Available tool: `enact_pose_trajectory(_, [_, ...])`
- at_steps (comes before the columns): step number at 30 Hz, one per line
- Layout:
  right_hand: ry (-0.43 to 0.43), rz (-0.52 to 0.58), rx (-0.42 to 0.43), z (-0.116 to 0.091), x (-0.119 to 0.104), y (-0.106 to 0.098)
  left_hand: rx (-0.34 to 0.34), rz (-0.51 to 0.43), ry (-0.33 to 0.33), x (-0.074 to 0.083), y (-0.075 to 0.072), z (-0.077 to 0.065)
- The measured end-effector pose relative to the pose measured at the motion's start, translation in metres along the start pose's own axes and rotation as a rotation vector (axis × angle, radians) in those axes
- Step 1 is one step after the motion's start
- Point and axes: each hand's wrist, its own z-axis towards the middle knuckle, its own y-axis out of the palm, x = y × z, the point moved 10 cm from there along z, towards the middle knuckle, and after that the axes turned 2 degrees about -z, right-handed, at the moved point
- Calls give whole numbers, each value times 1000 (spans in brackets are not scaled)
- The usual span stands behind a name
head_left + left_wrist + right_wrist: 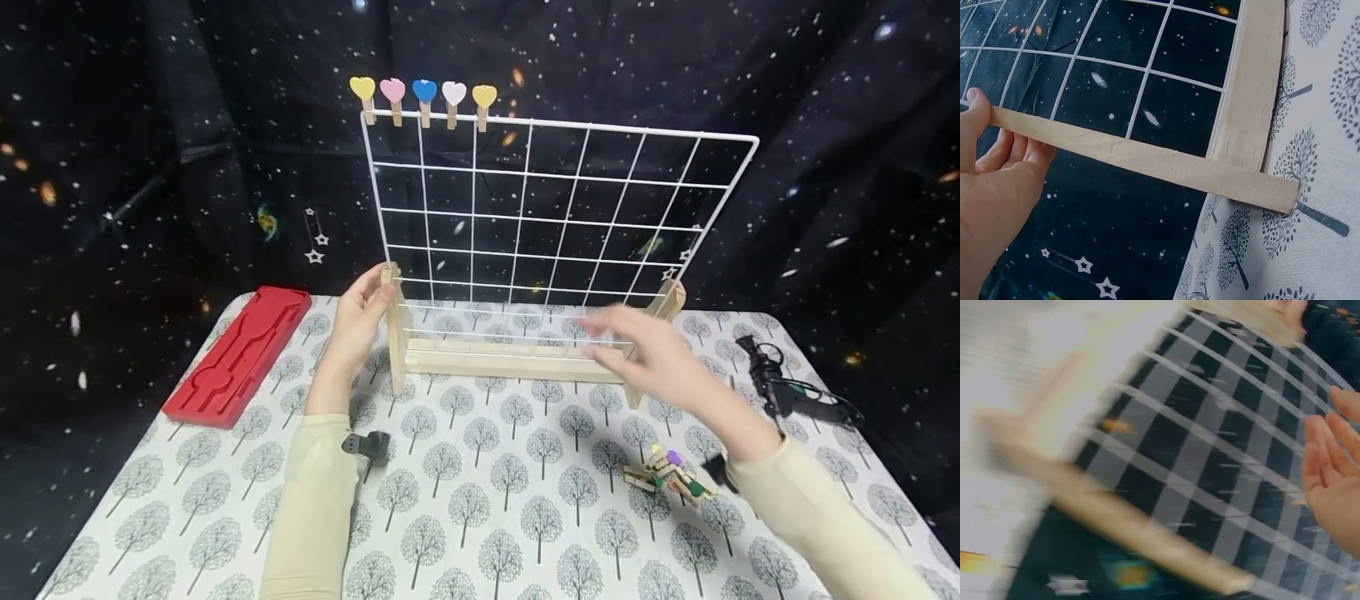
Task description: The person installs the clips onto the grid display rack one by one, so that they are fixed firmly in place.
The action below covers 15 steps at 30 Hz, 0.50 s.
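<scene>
A white wire grid [570, 126] stands upright in a wooden stand [510, 364]. My left hand [356, 321] grips the stand's left post [397, 333] near its top, thumb on the near side and fingers behind, as the left wrist view also shows. Along the left part of the grid's top wire sit several heart clothespins [424, 92]: yellow, pink, blue, white and yellow. My right hand [652, 350], blurred, is in front of the grid by the right post, fingers loosely extended. In the right wrist view that hand [1335, 469] holds nothing.
A small pile of clothespins [675, 479] with coloured tops lies on the tree-print cloth [465, 508], front right. On the left is a red moulded tray [240, 358]. A black device with a cable [787, 387] lies at the right edge. A dark starry backdrop [187, 167] hangs behind.
</scene>
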Motion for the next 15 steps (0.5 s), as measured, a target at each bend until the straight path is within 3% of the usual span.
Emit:
enact_pose_trajectory(5, [166,-12,-118,-96,42,33,9,-24,20,2,2,-1])
enact_pose_trajectory(8, [151,-36,-162,-139,49,40,33,-43,25,-3,0,3])
enact_pose_trajectory(11, [86,-53,-193,-167,45,45,54,-47,27,-11,-3,7])
enact_pose_trajectory(15, [22,-81,-236,-186,37,53,81,-25,20,-19,-6,10])
